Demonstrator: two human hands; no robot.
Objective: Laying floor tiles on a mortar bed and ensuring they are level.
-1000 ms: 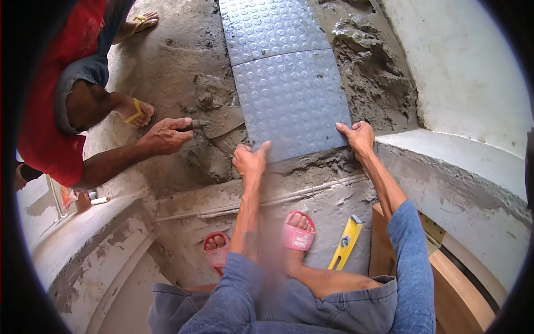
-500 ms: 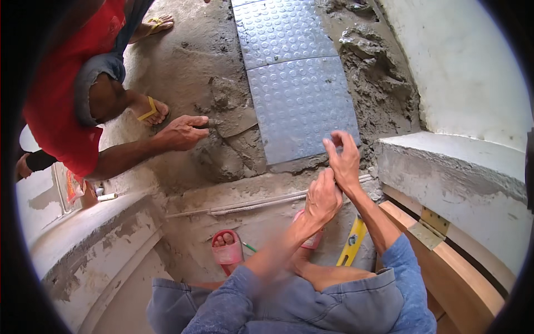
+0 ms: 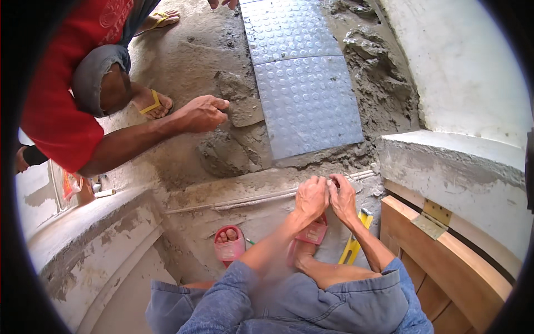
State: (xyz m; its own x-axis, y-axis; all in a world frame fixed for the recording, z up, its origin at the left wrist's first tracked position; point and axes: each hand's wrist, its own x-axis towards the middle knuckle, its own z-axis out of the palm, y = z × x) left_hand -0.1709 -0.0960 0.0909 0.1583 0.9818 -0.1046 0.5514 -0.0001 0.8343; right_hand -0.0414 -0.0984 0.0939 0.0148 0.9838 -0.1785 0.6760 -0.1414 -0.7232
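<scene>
Meeting hands: our left hand (image 3: pixel 312 196) and right hand (image 3: pixel 342 195) come together right of the frame's centre, fingers curled, tips close; we cannot tell whether they pinch anything.
Near tile (image 3: pixel 311 106): grey, studded, upper centre-right, just above our hands and apart from them.
Far tile (image 3: pixel 286 30): same kind, edge to edge with the first, cut off by the frame's top.
Mortar (image 3: pixel 384 78): rough and heaped, upper right, alongside both tiles.
Co-worker's hand (image 3: pixel 207 113): left of centre, fingers curled; we cannot make out its grip.
Thin rods (image 3: pixel 261 199): across mid-frame, below the tiles.
Yellow level (image 3: pixel 350 250): lower right of centre, partly behind our right forearm.
Pink sandals (image 3: pixel 229 251): 2, on our feet, lower centre.
Brass-coloured hinge (image 3: pixel 435 216): on a wooden panel (image 3: pixel 450 259), lower right.
</scene>
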